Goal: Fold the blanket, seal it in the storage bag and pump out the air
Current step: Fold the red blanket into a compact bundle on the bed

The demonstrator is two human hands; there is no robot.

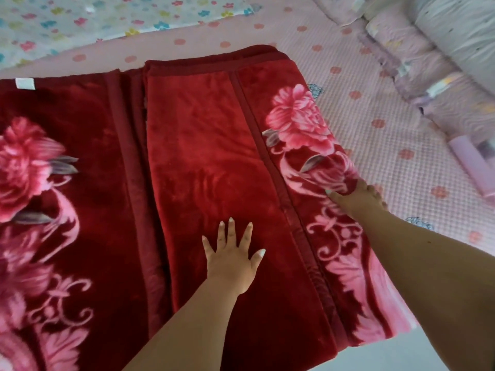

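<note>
Left hand [232, 263] presses plush red blanket [203, 162], fingers [230, 231] splayed flat; right hand [359, 198] grips its folded edge.

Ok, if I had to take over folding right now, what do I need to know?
Left hand: flat, fingers spread, pressing the plain red panel of the blanket.
Right hand: at the blanket's right edge, fingers curled on the flowered fold.
The blanket lies on the pink bedsheet, its right side already folded over once; the left part is still spread out.
A pink tube-like thing lies far right; I cannot tell if it is the pump. No storage bag is clearly visible.
Left to do: finish folding, bag it, seal it, pump out the air.
</note>
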